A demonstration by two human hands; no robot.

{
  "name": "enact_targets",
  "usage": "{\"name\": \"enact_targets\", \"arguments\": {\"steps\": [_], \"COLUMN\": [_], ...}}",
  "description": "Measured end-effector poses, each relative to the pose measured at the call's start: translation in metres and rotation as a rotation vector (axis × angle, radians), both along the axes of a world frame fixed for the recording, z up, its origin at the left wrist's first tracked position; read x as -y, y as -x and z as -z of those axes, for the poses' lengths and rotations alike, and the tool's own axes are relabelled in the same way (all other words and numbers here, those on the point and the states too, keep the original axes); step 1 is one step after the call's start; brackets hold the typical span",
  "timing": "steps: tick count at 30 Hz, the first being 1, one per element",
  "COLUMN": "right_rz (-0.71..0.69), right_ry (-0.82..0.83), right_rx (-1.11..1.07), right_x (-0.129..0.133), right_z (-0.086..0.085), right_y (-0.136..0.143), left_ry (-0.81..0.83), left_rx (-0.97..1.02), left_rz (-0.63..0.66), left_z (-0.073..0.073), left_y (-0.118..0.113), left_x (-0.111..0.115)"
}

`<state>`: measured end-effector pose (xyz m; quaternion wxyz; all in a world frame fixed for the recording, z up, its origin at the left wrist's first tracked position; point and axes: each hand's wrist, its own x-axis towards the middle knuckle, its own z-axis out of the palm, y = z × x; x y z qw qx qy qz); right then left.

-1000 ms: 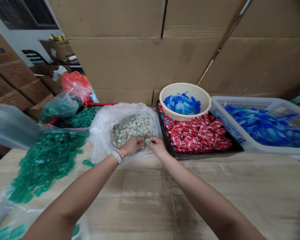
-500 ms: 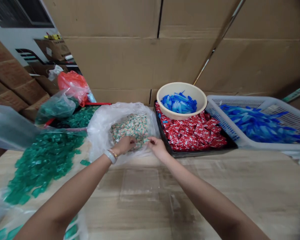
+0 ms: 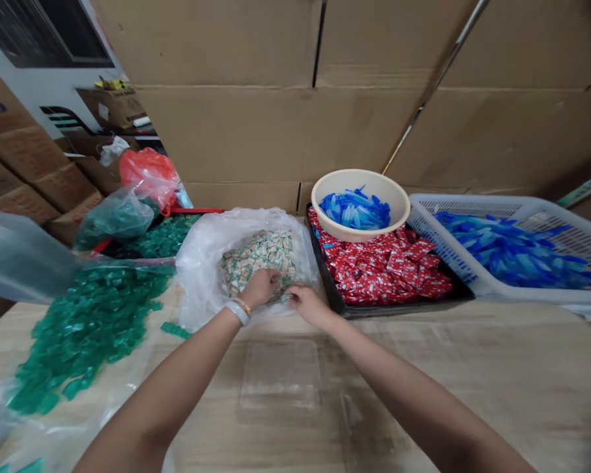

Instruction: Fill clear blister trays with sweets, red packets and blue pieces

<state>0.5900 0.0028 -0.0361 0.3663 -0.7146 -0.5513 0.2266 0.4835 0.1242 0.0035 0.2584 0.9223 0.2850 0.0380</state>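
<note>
Both of your hands are over the mouth of a white plastic bag [image 3: 197, 266], which sits at the far middle of the table [image 3: 423, 374] and holds a mass of small printed packets [image 3: 259, 253] in pale, green and orange tones. Your left hand [image 3: 260, 288] dips in at the near side of the packets, its fingers curled well inward; you have a white band [image 3: 240, 313] and a thin gold-coloured one on that wrist, and I cannot tell whether the fingertips have hold of anything. Your right hand [image 3: 307, 305] is just to the right, at the bag's near right edge, thumb and fingers drawn close together; something small shows at the tips, but it is too blurred for me to say whether you grip a packet. To the right of the bag, a black tray [image 3: 345, 307] is heaped with red packets [image 3: 391, 269], and a cream bowl [image 3: 357, 232] of blue pieces [image 3: 355, 210] rests at its far side. Farther right stands a white slotted basket [image 3: 485, 272] with more blue pieces. On your left, green translucent pieces [image 3: 91, 328] spread across the table, with one loose green piece [image 3: 175, 330] near your left forearm.
</note>
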Motion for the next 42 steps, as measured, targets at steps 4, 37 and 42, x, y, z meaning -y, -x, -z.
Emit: {"name": "enact_targets", "arguments": {"steps": [4,37,42], "right_rz": [-0.008,0.352,0.278], "right_ry": [0.017,-0.085,-0.009], "right_rx": [-0.019,-1.123,-1.48], "right_x": [0.001,0.006,0.0], "right_z": [0.001,-0.025,-0.046], "right_y": [-0.003,-0.002,0.004], "left_ry": [-0.15,0.78,1.415], "left_rx": [-0.058,0.478,0.548], "left_rz": [0.057,-0.149,-0.323], "left_z": [0.008,-0.005,-0.017], "left_y": [-0.006,0.012,0.026], "left_x": [0.002,0.001,0.004]}}
